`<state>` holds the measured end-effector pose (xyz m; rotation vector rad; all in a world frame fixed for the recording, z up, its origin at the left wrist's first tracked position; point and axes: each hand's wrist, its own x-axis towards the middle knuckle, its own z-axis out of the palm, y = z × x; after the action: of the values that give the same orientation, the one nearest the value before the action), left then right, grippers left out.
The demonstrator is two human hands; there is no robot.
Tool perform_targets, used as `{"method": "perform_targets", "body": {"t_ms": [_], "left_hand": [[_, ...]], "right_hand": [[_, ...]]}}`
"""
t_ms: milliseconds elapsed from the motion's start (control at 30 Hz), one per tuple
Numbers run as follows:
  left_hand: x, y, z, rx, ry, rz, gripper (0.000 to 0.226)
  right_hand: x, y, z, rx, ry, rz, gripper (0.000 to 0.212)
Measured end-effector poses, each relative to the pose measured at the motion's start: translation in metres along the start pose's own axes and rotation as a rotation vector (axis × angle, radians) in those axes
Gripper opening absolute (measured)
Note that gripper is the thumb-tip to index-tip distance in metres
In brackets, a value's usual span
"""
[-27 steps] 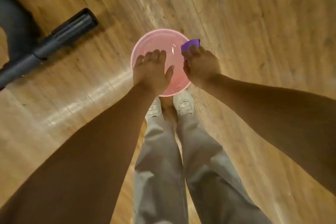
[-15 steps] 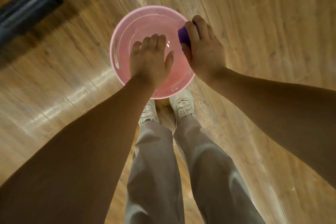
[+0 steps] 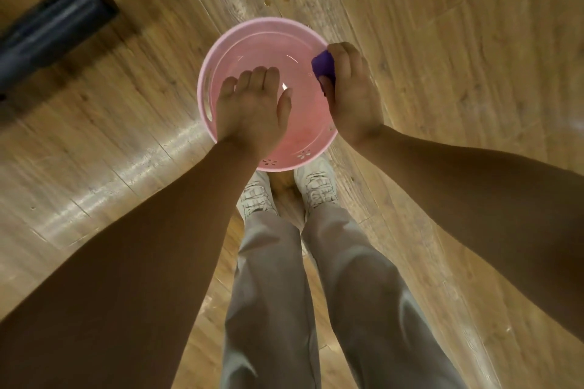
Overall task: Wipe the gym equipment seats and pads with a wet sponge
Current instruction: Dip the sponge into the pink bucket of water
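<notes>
- Two hands hang over one pink basin (image 3: 221, 50) that stands on the wooden floor (image 3: 442, 41), its near rim just ahead of the person's two white shoes (image 3: 316, 189).
- Open floor lies all round the basin; the only other thing near is one dark tube (image 3: 53, 31) at the upper left, well apart from the rim.
- Left hand (image 3: 251, 110) is spread flat, palm down, fingers straight and together, over the left half of the basin; whether it touches the rim I cannot tell.
- Right hand (image 3: 350, 95) is clamped on one purple sponge (image 3: 323, 66), fingers curled over it, at the basin's right rim.
- Counted: one basin, one sponge, one tube, two shoes, two grey trouser legs (image 3: 268, 309).
- Against half a second ago, the hands hold much the same pose. The right one sits a little further outside the rim, and the sponge pokes out above the thumb much as before.
</notes>
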<state>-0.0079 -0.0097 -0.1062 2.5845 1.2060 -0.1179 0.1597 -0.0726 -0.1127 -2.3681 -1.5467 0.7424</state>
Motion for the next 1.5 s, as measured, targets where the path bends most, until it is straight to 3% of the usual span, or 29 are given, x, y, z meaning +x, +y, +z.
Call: {"method": "perform_targets", "body": {"t_ms": [267,533,633,767,1100,1500], "left_hand": [[-0.014,0.002,-0.025,0.020,0.084,0.052,0.045],[-0.019,0.006,-0.054,0.077,0.107,0.046,0.044],[-0.019,0.007,-0.066,0.074,0.102,0.041,0.047],[-0.025,0.014,-0.099,0.061,0.098,-0.019,0.046],[-0.072,0.030,-0.255,-0.055,0.094,-0.193,0.042],[-0.157,0.070,-0.458,0.008,0.422,-0.199,0.036]], "right_hand": [[0.001,0.006,-0.012,-0.021,-0.020,-0.050,0.042],[-0.006,-0.001,-0.041,0.042,-0.038,-0.077,0.023],[-0.016,-0.014,-0.055,0.078,-0.038,-0.129,0.039],[-0.029,-0.043,-0.081,0.171,-0.056,-0.139,0.033],[-0.073,-0.132,-0.205,0.196,-0.064,-0.217,0.031],[-0.135,-0.246,-0.389,0.377,0.065,-0.666,0.030]]}}
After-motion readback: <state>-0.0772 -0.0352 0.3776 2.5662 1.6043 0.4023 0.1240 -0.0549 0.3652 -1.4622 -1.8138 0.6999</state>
